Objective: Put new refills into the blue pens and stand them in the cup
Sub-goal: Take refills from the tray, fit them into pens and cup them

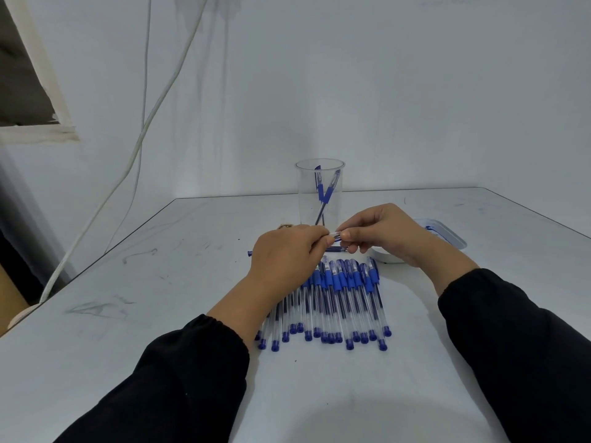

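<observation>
A pale counter [160, 314] fills the scene, running from the near edge to a white wall. A person in black sleeves reaches both hands out over its middle.

The widest group on the counter is a row of blue pens [332, 302], lying side by side just near of the hands, long axes running near to far, blue end caps toward the viewer.

Behind the hands, at the far middle, stands a tall clear cup [319, 187]. Two blue pens [324, 195] lean crossed inside it, so most of the work appears to remain.

To the right, partly hidden by the right wrist, sits a shallow white tray [447, 236]; something blue shows inside, too small to identify.

The left hand [284, 254] and right hand [383, 235] meet above the row's far end. Both have their fingers [347, 235] curled, pinching a single pen [335, 235] between them. Its long axis runs left to right, with only a short clear stretch visible. Whether the refill is seated cannot be told. The cup lies directly beyond, about equally near either hand.

Another thin blue piece [335, 249] lies on the counter just under the hands.
</observation>
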`<state>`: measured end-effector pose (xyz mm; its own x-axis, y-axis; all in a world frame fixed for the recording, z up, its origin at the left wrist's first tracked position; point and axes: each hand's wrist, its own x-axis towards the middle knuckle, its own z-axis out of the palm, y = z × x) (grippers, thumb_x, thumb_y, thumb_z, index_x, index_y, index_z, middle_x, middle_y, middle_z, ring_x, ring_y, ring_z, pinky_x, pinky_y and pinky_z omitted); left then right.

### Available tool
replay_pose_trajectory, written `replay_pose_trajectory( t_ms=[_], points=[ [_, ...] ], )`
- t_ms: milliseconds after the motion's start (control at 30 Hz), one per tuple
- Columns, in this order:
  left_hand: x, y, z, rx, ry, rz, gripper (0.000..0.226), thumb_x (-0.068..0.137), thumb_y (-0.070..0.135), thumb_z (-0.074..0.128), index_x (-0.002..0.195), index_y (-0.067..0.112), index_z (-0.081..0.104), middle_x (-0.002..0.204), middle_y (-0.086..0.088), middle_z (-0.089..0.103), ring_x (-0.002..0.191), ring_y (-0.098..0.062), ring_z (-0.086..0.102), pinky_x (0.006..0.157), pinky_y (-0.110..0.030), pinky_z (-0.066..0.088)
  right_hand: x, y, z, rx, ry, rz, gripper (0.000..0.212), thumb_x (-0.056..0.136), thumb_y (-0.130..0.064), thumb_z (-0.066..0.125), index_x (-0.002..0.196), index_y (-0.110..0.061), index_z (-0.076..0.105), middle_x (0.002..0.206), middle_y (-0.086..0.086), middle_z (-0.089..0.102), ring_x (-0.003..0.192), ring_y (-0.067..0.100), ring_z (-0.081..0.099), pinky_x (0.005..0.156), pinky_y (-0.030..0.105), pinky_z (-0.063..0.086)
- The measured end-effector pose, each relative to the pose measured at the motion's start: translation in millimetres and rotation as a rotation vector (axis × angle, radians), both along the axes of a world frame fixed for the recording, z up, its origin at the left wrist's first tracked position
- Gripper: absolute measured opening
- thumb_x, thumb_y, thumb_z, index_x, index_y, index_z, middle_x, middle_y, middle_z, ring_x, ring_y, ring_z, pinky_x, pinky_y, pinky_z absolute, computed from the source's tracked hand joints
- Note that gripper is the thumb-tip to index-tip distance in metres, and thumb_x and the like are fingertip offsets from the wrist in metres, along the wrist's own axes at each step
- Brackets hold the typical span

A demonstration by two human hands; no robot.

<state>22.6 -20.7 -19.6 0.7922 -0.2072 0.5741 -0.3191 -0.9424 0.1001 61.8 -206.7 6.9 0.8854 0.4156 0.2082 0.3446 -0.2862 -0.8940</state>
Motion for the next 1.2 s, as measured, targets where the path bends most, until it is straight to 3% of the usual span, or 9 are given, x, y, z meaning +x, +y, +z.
replay_pose_trajectory(
  t_ms=[100, 200, 367, 467, 600, 700, 800, 1000, 1200],
  points=[
    [1, -2, 3, 0.010, -0.028, 0.025, 0.035, 0.098, 0.048, 0.032, 0.103, 0.030, 0.062, 0.083, 0.010, 0.063, 0.071, -0.011, 0.055, 0.057, -0.027, 0.042, 0, 0, 0, 0.035, 0.015, 0.005, 0.008, 0.087, -0.007, 0.067, 0.088, -0.012, 0.074, 0.077, 0.007, 0.073, 0.068, 0.012, 0.067, 0.061, 0.019, 0.053],
    [2, -4, 8, -0.011, -0.069, 0.054, 0.031, 0.099, 0.045, 0.035, 0.106, 0.027, 0.060, 0.083, 0.010, 0.059, 0.070, -0.010, 0.051, 0.053, -0.024, 0.031, 0, 5, 0, 0.196, 0.060, -0.014, 0.009, 0.090, -0.005, 0.062, 0.095, -0.006, 0.069, 0.084, 0.010, 0.074, 0.076, 0.017, 0.071, 0.069, 0.025, 0.058],
    [4, 5, 18, -0.131, -0.109, 0.129, 0.026, 0.098, 0.038, 0.041, 0.110, 0.024, 0.060, 0.092, 0.006, 0.064, 0.077, -0.014, 0.056, 0.063, -0.029, 0.044, 1, 5, 13, 0.538, 0.023, -0.182, 0.009, 0.093, -0.004, 0.058, 0.097, -0.007, 0.065, 0.087, 0.012, 0.072, 0.076, 0.019, 0.072, 0.069, 0.024, 0.058],
    [12, 13, 22, -0.242, -0.112, 0.167, 0.026, 0.097, 0.037, 0.044, 0.110, 0.022, 0.061, 0.096, 0.006, 0.065, 0.083, -0.014, 0.056, 0.067, -0.029, 0.044, 4, -3, 27, 0.669, -0.065, -0.335, 0.010, 0.093, -0.002, 0.058, 0.096, -0.008, 0.065, 0.082, 0.010, 0.071, 0.072, 0.017, 0.071, 0.070, 0.025, 0.059],
    [33, 15, 32, -0.460, 0.025, 0.150, 0.044, 0.091, 0.042, 0.055, 0.127, 0.018, 0.053, 0.111, 0.003, 0.062, 0.104, -0.016, 0.055, 0.078, -0.029, 0.043, 10, -12, 54, 0.758, -0.256, -0.502, 0.012, 0.093, -0.003, 0.056, 0.095, -0.012, 0.064, 0.082, 0.005, 0.069, 0.075, 0.016, 0.070, 0.068, 0.023, 0.056],
    [55, 12, 37, -0.596, 0.240, 0.101, 0.080, 0.079, 0.050, 0.067, 0.142, 0.016, 0.032, 0.137, -0.005, 0.047, 0.124, -0.023, 0.045, 0.097, -0.041, 0.043, 20, -11, 74, 0.692, -0.377, -0.587, 0.016, 0.092, -0.005, 0.054, 0.103, -0.010, 0.064, 0.085, 0.000, 0.068, 0.081, 0.015, 0.070, 0.072, 0.025, 0.056],
    [69, 4, 36, -0.768, 0.400, 0.001, 0.100, 0.071, 0.046, 0.077, 0.147, 0.018, 0.018, 0.148, -0.009, 0.032, 0.131, -0.027, 0.038, 0.103, -0.046, 0.040, 33, -2, 89, 0.514, -0.464, -0.591, 0.019, 0.091, -0.009, 0.053, 0.105, -0.013, 0.065, 0.082, -0.006, 0.067, 0.086, 0.017, 0.070, 0.079, 0.032, 0.058],
    [77, -6, 34, -0.913, 0.418, -0.088, 0.093, 0.073, 0.029, 0.079, 0.145, 0.017, 0.021, 0.146, -0.013, 0.035, 0.131, -0.026, 0.038, 0.103, -0.044, 0.040, 55, 19, 91, 0.163, -0.451, -0.499, 0.022, 0.091, -0.011, 0.053, 0.109, -0.018, 0.064, 0.096, 0.007, 0.068, 0.085, 0.018, 0.068, 0.087, 0.039, 0.055],
    [74, -6, 31, -0.905, 0.361, -0.099, 0.088, 0.075, 0.028, 0.077, 0.143, 0.017, 0.023, 0.142, -0.013, 0.040, 0.121, -0.023, 0.048, 0.096, -0.035, 0.042, 61, 31, 79, -0.052, -0.414, -0.467, 0.011, 0.090, -0.016, 0.056, 0.097, -0.023, 0.060, 0.091, 0.001, 0.065, 0.071, 0.010, 0.057, 0.060, 0.024, 0.043]
  ],
)
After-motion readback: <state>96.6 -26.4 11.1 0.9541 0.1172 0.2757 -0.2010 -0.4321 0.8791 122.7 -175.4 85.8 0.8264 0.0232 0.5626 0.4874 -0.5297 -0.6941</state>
